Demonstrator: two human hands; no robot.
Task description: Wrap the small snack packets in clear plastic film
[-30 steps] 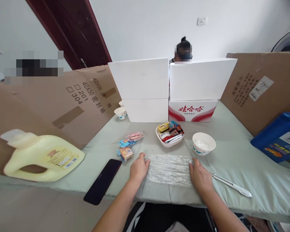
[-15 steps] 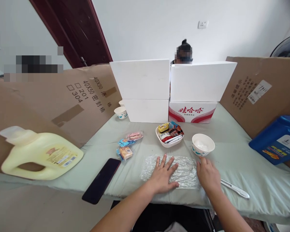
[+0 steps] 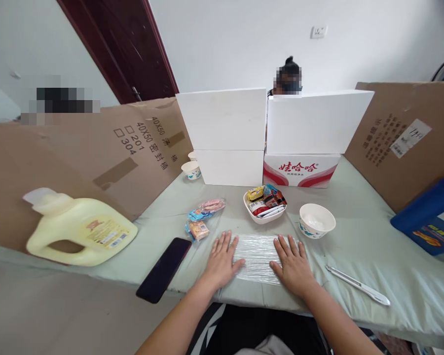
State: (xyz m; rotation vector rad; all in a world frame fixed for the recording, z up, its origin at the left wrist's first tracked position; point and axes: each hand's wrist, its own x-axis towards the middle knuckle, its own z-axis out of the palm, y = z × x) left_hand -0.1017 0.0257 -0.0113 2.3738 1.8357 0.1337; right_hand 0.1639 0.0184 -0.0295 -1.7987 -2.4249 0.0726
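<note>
A clear, crinkled piece of plastic point(image 3: 258, 261) lies flat near the front of the cloth-covered table, drawn into straight creases between my hands. My left hand point(image 3: 224, 261) presses palm down on its left end, fingers spread. On the right end rests my right hand point(image 3: 291, 264), also flat with fingers apart. Beyond the plastic stands a white dish point(image 3: 265, 217) full of wrapped snacks point(image 3: 265, 199). To its right is a patterned paper bowl point(image 3: 317, 221). A white-handled knife-like tool point(image 3: 358, 286) lies right of my right hand.
Several packaged snacks point(image 3: 200, 229) and a black phone point(image 3: 163, 270) lie to the left. A yellow jug point(image 3: 85, 231) and a blue bottle point(image 3: 429, 214) stand at the sides. White boxes point(image 3: 229, 167) and cardboard panels point(image 3: 133, 153) wall the table; a person point(image 3: 288, 79) is behind.
My left hand has moved left to the plastic's left end. My right hand has come from beside it onto its right end. The plastic looks flatter and more stretched.
</note>
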